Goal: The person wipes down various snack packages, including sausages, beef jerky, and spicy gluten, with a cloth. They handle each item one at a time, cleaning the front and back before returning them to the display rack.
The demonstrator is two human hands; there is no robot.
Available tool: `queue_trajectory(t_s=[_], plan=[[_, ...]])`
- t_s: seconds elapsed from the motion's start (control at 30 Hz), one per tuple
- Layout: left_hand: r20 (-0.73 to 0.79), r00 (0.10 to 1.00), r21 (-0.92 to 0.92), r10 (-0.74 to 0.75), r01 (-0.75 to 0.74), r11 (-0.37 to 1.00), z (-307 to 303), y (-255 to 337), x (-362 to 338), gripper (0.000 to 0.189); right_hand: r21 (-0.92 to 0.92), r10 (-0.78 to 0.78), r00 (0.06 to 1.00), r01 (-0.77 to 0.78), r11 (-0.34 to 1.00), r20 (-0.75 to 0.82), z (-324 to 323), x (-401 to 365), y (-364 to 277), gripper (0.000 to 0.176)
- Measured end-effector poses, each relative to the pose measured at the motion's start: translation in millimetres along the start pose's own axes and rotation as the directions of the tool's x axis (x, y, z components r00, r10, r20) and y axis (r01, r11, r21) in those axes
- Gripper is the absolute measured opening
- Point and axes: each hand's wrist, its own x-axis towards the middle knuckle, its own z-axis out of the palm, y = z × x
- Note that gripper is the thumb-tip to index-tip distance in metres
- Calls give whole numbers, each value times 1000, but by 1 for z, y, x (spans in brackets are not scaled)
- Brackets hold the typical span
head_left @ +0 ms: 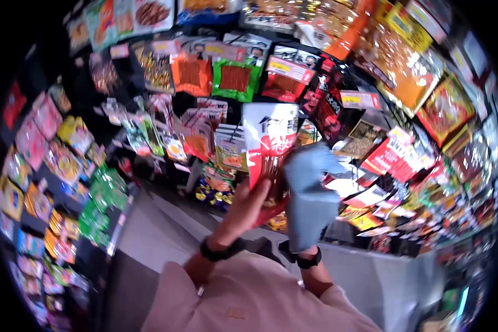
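My left hand (248, 207) is raised in front of me and grips the lower edge of a red-and-white snack packet (270, 149). My right hand (311, 202) wears a pale blue-grey glove and holds the packet's right side at about the same height. Both wrists carry black bands. The packet is upright, white on top and red below, and it blocks part of the shelves behind it. My light pink sleeves fill the bottom of the view.
Shop shelves packed with bright snack packets curve around me: a left rack (50, 166), hanging orange and green packs (235, 77) ahead, red and orange bags (426, 105) at right. A grey floor aisle (149, 232) runs forward on the left.
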Motion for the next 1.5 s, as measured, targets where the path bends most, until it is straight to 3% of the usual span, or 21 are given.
queue_trajectory(t_s=[0.1, 0.13, 0.2, 0.23, 0.27, 0.3, 0.33, 0.37, 0.43, 0.47, 0.53, 0.6, 0.63, 0.77, 0.8, 1.07, 1.2, 1.23, 1.33, 1.47, 1.5], plan=[[-146, 989, -119, 19, -36, 992, 9, -33, -3, 30, 198, 136, 984, -111, 974, -116, 84, -37, 10, 48], [-113, 988, -232, -103, 74, 970, 4, -43, -9, 33, -84, 114, 992, -118, 989, -50, 81, -34, -3, 55], [189, 974, -900, -126, 223, 375, -1, -49, -22, 43, -397, 57, 997, -72, 915, -50, 34, 3, -61, 44], [222, 965, -879, -138, 259, 399, 1, -47, -30, 43, 67, 75, 975, -62, 996, -209, 47, 2, -44, 34], [126, 991, -527, 53, 21, 850, 4, -45, -35, 45, 273, 178, 962, -118, 955, -209, 52, -9, -29, 27], [162, 945, -3, 285, -289, 957, 5, -43, -39, 48, 228, 70, 977, -23, 974, -201, 44, 0, -26, 28], [207, 939, 9, 274, -282, 959, 5, -41, -46, 48, 181, -35, 983, 69, 981, -181, 35, 10, -19, 28], [143, 950, 96, 277, -292, 952, 5, -39, -52, 43, -150, -330, 936, 312, 938, -122, 25, 14, -4, 29], [148, 922, 247, 359, -386, 889, -3, -30, -55, 44, -194, -144, 989, 133, 972, -41, 30, 10, -8, 31], [64, 959, 125, 276, -282, 951, -1, -22, -55, 41, -240, 30, 998, -15, 971, 59, 30, 6, -10, 33], [-88, 993, -106, 74, -83, 991, -1, -25, -48, 32, -235, -216, 976, 207, 950, -13, 17, 0, -23, 31], [-25, 996, -49, 83, -84, 995, -8, -29, -38, 36, -98, 218, 972, -226, 969, -84, 26, -2, -55, 36], [29, 996, -91, 79, -76, 993, -2, -24, -40, 38, -232, 213, 976, -196, 953, 48, 20, -8, -53, 46], [40, 991, -358, 125, -102, 928, 16, -61, -54, 43, -81, -77, 997, 74, 994, -26, 9, -4, -26, 47], [199, 930, 130, 310, -339, 932, 9, -56, -57, 55, -88, -122, 992, 118, 989, -36, 6, 0, -16, 47], [60, 983, -18, 176, -176, 984, 5, -54, -37, 48, 77, 112, 992, -107, 991, -60, 13, -23, -38, 49], [349, 926, -430, -144, 295, 853, -11, -99, -66, 61, 145, 19, 1000, -16, 989, -21, -1, -21, -23, 50], [318, 899, 38, 300, -328, 944, 13, -33, -60, 60, 137, -22, 1000, 23, 990, -10, -2, -15, -15, 50], [348, 891, 79, 293, -339, 937, 2, -30, -53, 45, 198, 2, 1000, -3, 980, 5, -2, -11, 2, 51], [5, 975, 138, 224, -223, 965, 6, -28, -31, 29, 392, 128, 991, -133, 911, 37, 20, -30, -18, 52], [99, 980, 166, 171, -186, 968, 3, -38, -28, 33, 439, 151, 988, -155, 885, 44, 21, -32, -23, 52]])
